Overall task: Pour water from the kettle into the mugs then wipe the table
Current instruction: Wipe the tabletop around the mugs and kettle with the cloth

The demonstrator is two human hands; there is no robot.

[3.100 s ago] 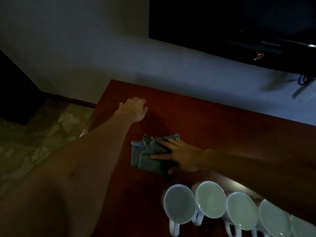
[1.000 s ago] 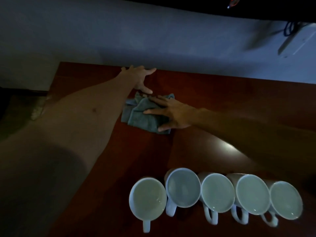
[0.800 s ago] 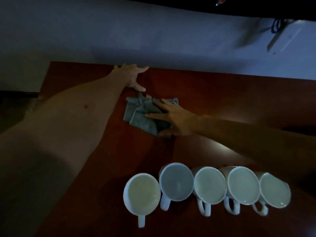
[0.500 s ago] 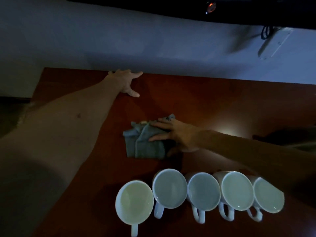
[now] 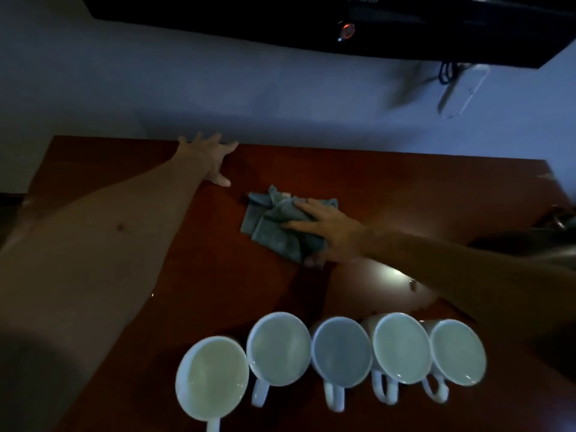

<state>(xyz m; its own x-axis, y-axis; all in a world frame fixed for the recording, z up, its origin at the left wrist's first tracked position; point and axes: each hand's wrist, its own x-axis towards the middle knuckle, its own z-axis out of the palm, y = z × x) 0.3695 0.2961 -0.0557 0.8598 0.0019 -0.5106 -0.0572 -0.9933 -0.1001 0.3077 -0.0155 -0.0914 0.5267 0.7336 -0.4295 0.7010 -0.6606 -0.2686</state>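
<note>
Risk of knocking the five white mugs (image 5: 341, 353), lined up touching at the near edge of the table (image 5: 405, 182), if a wiping stroke swings toward them; any water inside could spill. Right hand (image 5: 330, 229) pressed flat, fingers spread, on the grey-green cloth (image 5: 274, 226), crumpled mid-table. Left hand (image 5: 208, 157) splayed flat at the far edge, holding nothing. No kettle clearly in view

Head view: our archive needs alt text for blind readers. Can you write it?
A person's right hand presses a crumpled grey-green cloth flat on a reddish-brown wooden table, while the left hand rests spread near the far edge. Five white ceramic mugs line the near edge.
</note>
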